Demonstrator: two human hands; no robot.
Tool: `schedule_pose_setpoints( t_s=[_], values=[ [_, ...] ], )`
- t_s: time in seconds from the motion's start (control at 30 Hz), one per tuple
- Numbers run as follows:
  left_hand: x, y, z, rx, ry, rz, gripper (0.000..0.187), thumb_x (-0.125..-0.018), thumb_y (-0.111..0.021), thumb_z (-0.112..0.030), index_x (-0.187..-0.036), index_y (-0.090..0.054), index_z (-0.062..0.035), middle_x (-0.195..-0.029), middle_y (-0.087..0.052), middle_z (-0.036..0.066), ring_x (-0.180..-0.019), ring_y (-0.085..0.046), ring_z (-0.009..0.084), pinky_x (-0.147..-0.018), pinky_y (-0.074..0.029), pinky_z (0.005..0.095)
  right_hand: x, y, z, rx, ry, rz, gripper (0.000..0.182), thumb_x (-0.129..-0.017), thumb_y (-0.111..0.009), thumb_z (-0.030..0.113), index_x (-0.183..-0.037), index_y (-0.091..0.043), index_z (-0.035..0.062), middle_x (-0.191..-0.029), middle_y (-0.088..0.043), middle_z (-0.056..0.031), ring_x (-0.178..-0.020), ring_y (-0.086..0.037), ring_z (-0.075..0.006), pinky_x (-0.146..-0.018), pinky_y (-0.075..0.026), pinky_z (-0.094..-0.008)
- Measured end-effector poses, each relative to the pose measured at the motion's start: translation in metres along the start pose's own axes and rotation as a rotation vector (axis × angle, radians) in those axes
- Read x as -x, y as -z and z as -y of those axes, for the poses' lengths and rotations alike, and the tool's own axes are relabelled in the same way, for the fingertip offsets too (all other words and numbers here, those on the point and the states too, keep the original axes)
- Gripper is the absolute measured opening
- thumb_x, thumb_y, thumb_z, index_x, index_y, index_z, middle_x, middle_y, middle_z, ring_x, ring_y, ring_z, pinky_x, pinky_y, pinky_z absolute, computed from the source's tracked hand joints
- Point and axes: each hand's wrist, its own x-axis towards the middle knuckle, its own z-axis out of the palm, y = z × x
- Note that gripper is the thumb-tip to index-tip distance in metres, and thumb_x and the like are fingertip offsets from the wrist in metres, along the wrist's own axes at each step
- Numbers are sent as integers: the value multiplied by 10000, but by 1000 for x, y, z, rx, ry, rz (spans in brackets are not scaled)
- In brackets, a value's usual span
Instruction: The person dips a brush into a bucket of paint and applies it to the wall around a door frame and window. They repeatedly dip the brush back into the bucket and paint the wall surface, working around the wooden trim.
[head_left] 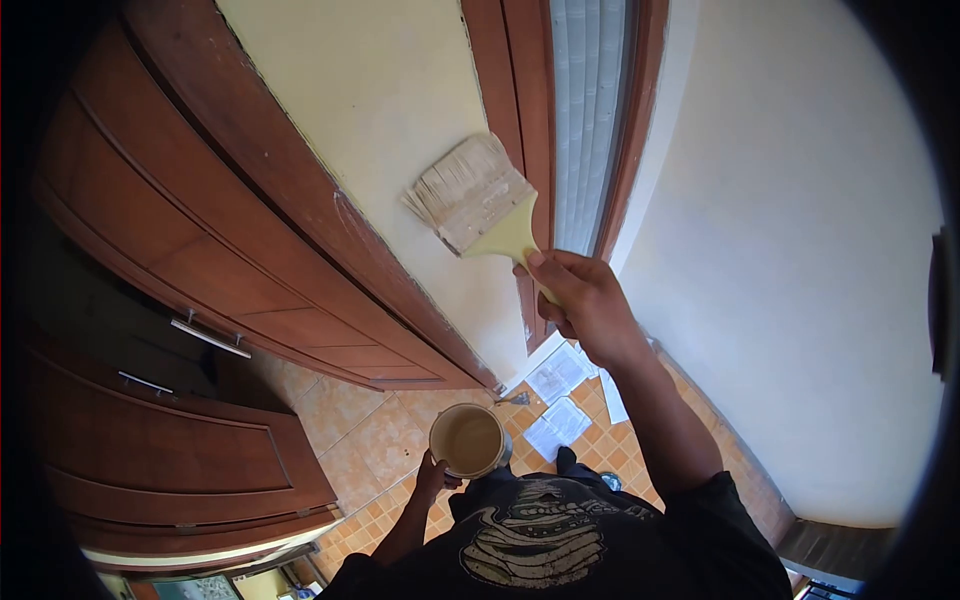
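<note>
My right hand (580, 300) is closed around the pale yellow handle of a wide paintbrush (472, 195). Its bristles, coated in beige paint, overlap the narrow cream wall strip (390, 110) between the wooden door frame and the window frame. Low in front of my body, my left hand (437, 474) grips the rim of a bucket (468, 440). Beige paint or a beige lining shows inside the bucket.
Wooden double doors (190, 250) with metal handles stand on the left, one leaf ajar. A curtained window (585, 120) lies right of the strip, then a white wall (790, 250). Paper sheets (557, 428) and a small scraper-like tool (514, 399) lie on the tiled floor.
</note>
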Motion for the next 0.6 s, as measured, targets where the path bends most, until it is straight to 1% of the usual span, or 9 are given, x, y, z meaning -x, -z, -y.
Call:
schedule_pose_setpoints(
  t_s=[0.07, 0.17, 0.27, 0.33, 0.4, 0.43, 0.47, 0.57, 0.6],
  values=[
    [8, -5, -13, 1, 12, 24, 593, -920, -506, -106, -1469, -281, -110, -1036, -666, 230, -651, -737, 295, -513, -623, 372, -10, 6, -58, -43, -83, -13, 423, -1026, -560, 413, -1052, -676, 8, -585, -405, 44, -472, -297, -39, -438, -227, -229],
    [8, -8, -19, 9, -15, 15, 530, -956, -464, -96, -1452, -277, -106, -962, -681, 213, -637, -733, 281, -515, -619, 366, -19, 21, -146, -31, -251, -14, 401, -1019, -571, 388, -1045, -669, 1, -592, -410, 39, -447, -281, -45, -411, -223, -232],
    [6, -6, -21, 28, -24, 25, 529, -956, -459, -95, -1453, -276, -106, -953, -682, 212, -622, -727, 274, -507, -613, 362, -18, 36, -177, -26, -361, 22, 377, -1014, -582, 347, -1044, -668, -18, -604, -435, 27, -435, -288, -45, -385, -219, -237],
    [4, -6, -20, 33, -29, 29, 534, -955, -458, -97, -1457, -274, -107, -948, -683, 212, -616, -726, 273, -504, -610, 360, -25, 40, -156, 39, -375, 29, 359, -1012, -585, 318, -1041, -669, -29, -612, -452, 19, -432, -303, -44, -370, -218, -237],
    [2, -6, -20, 33, -40, 24, 542, -953, -462, -101, -1460, -272, -107, -938, -683, 213, -614, -726, 274, -501, -609, 359, -29, 37, -109, 16, -353, 22, 344, -1012, -582, 293, -1040, -673, -37, -631, -491, 7, -423, -321, -42, -367, -225, -221],
    [0, -6, -19, 28, -46, 32, 545, -951, -464, -103, -1461, -272, -106, -938, -683, 213, -616, -726, 276, -501, -609, 359, -28, 30, -75, 52, -290, 11, 336, -1014, -575, 292, -1051, -669, -29, -638, -501, 4, -421, -329, -38, -355, -223, -218],
    [-2, -5, -18, 24, -53, 39, 548, -949, -466, -105, -1461, -272, -104, -938, -683, 213, -617, -727, 278, -502, -610, 359, -25, 25, -38, 77, -269, 8, 384, -966, -589, 300, -1096, -652, -56, -633, -508, -12, -419, -347, -57, -356, -208, -253],
    [-5, -3, -18, 22, -49, 45, 552, -944, -471, -111, -1459, -273, -98, -952, -681, 216, -626, -730, 285, -507, -613, 364, -9, 15, 35, 105, -67, 14, 410, -972, -594, 327, -1109, -650, -55, -630, -483, 3, -416, -331, -51, -344, -190, -265],
    [-4, -4, -15, 27, -41, 47, 553, -942, -472, -113, -1458, -274, -95, -959, -680, 218, -630, -731, 288, -509, -615, 366, -2, 12, 56, 86, 9, 12, 412, -982, -595, 337, -1106, -654, -51, -618, -465, 11, -431, -319, -51, -376, -206, -262]
  ],
)
